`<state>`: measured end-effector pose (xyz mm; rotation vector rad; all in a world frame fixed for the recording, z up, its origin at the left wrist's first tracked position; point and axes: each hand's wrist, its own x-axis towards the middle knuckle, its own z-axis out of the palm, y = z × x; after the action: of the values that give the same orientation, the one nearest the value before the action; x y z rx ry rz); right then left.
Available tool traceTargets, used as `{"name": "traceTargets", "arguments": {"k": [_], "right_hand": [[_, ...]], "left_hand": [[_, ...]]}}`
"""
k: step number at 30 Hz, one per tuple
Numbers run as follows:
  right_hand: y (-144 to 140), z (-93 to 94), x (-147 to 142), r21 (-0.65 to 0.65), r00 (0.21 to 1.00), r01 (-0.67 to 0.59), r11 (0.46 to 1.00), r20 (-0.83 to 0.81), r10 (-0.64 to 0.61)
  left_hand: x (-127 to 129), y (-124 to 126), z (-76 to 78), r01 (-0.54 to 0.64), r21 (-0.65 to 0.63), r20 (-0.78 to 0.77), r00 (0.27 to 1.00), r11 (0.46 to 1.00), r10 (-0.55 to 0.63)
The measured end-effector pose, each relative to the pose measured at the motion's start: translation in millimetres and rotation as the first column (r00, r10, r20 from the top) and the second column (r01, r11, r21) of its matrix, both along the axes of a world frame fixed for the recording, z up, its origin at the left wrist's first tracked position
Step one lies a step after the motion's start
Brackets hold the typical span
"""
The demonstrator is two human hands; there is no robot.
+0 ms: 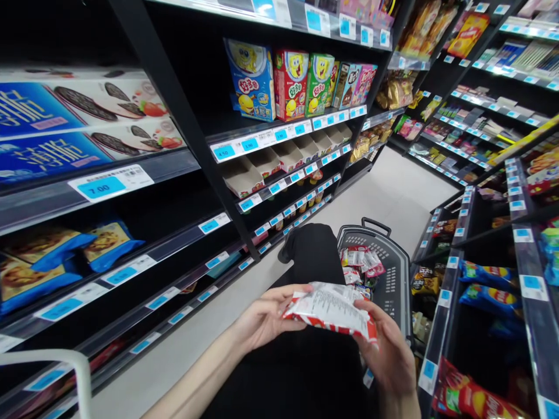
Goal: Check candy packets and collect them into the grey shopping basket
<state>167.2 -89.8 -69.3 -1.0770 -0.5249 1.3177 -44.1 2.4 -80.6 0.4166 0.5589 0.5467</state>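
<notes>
A red and white snack bag (329,309) is held between my two hands, its pale side with small print facing up. My left hand (273,314) grips the bag's left end, thumb on top. The right end lies in my right hand (388,343), with the thumb over the upper face and the fingers beneath. Just past the bag stands a grey shopping basket (395,279) on the floor, with several small packets (360,260) inside. My black-clad leg (317,256) is beside the basket and partly under the bag.
At left, a shelf holds blue and white biscuit boxes (78,125) and blue cookie packs (109,244). Ahead, cartoon snack boxes (292,84) line another shelf. Chip bags (487,285) lie on the right shelves. A white curved bar (81,372) juts in at lower left. Grey floor (404,180) runs between.
</notes>
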Motion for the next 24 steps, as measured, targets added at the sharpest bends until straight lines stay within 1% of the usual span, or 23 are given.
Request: {"name": "traceTargets", "arguments": {"k": [1,2,3,4,5,7,9,10,12,15,18,20,22,24], "right_hand": [[0,0.6,-1,-0.019,0.997,0.013,1.000,-0.077,-0.014],[1,0.5,-3,-0.045,0.992,0.028,0.999,-0.121,-0.033],[2,-0.3,-4,-0.075,0.991,0.043,0.996,-0.120,-0.052],[3,-1.6,-5,-0.109,0.994,0.060,0.992,-0.083,-0.069],[5,-3.1,-6,-0.143,0.997,0.078,0.987,-0.001,-0.079],[7,-6.2,-5,-0.191,0.971,0.133,0.973,0.224,-0.089],[8,-8.6,-3,-0.200,0.910,0.194,0.960,0.402,-0.100],[8,-9.7,-1,-0.194,0.892,0.206,0.959,0.440,-0.102],[7,-12.2,2,-0.181,0.896,0.197,0.964,0.433,-0.102],[4,-16.6,3,-0.174,0.909,0.171,0.970,0.408,-0.087],[2,-18.0,1,-0.170,0.907,0.168,0.971,0.412,-0.084],[2,-15.3,-1,-0.159,0.890,0.192,0.969,0.445,-0.103],[1,-10.1,-1,-0.121,0.828,0.241,0.963,0.544,-0.139],[-2,-4.1,1,-0.048,0.735,0.262,0.964,0.657,-0.167]], "left_hand": [[0,0,-0.2,0.008,0.044,-0.048,0.999,0.999,-0.006],[1,0,-1.0,0.010,0.115,-0.142,0.990,0.993,0.007],[3,0,-2.2,0.015,0.199,-0.258,0.965,0.980,0.038],[5,-1,-3.8,0.030,0.279,-0.369,0.926,0.960,0.078],[6,-1,-5.4,0.049,0.347,-0.459,0.880,0.937,0.124],[7,-3,-7.4,0.068,0.442,-0.559,0.801,0.894,0.216],[6,-4,-6.8,0.067,0.483,-0.578,0.773,0.873,0.261],[6,-4,-5.5,0.073,0.498,-0.582,0.767,0.864,0.270],[5,-3,-2.3,0.095,0.511,-0.585,0.767,0.854,0.265],[5,0,0.7,0.125,0.503,-0.578,0.784,0.855,0.225],[6,2,0.0,0.129,0.490,-0.560,0.804,0.862,0.198],[6,3,-1.4,0.123,0.485,-0.549,0.814,0.866,0.192],[6,2,-2.5,0.119,0.479,-0.537,0.823,0.870,0.184],[4,1,-3.2,0.116,0.475,-0.525,0.833,0.872,0.175]]}}
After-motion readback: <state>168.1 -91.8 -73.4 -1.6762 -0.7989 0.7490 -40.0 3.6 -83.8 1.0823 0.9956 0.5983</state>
